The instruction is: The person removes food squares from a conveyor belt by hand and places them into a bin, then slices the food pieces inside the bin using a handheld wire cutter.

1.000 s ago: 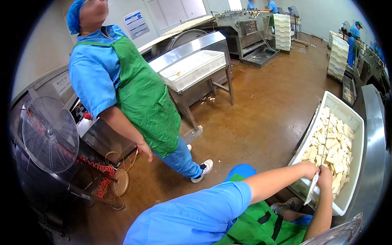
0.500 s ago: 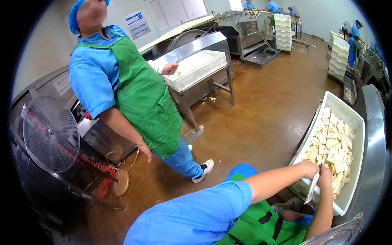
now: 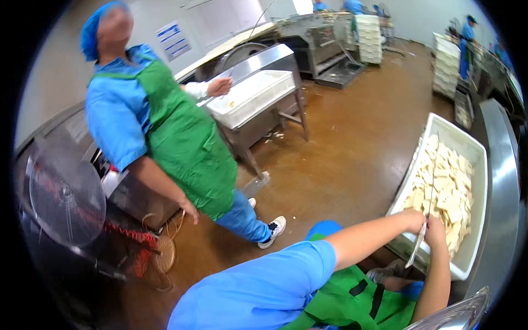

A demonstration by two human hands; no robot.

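Observation:
Both my hands are closed around one long, thin, dark rod-like tool (image 3: 432, 181) with a pale, flattened lower end (image 3: 415, 250); I cannot tell its exact kind. My left hand (image 3: 415, 220) grips it from the left, and my right hand (image 3: 436, 231) is right beside it, fingers wrapped and partly hidden. The tool's thin part reaches over a white plastic bin (image 3: 479, 220) of pale yellow, flat, irregular pieces (image 3: 454, 190). Whether its far tip touches the pieces is unclear.
A co-worker in a green apron (image 3: 184, 143) stands at left, one hand near a white tray (image 3: 253, 104) on a metal stand. A fan (image 3: 66, 192) is at far left. A steel machine edge (image 3: 498, 159) borders the bin. Stacked white crates (image 3: 446, 66) stand farther back.
The whole view has shifted slightly. My hands still grip the tool, which now looks more upright and edge-on over the bin. The co-worker's head has turned and their hand near the tray has risen slightly.

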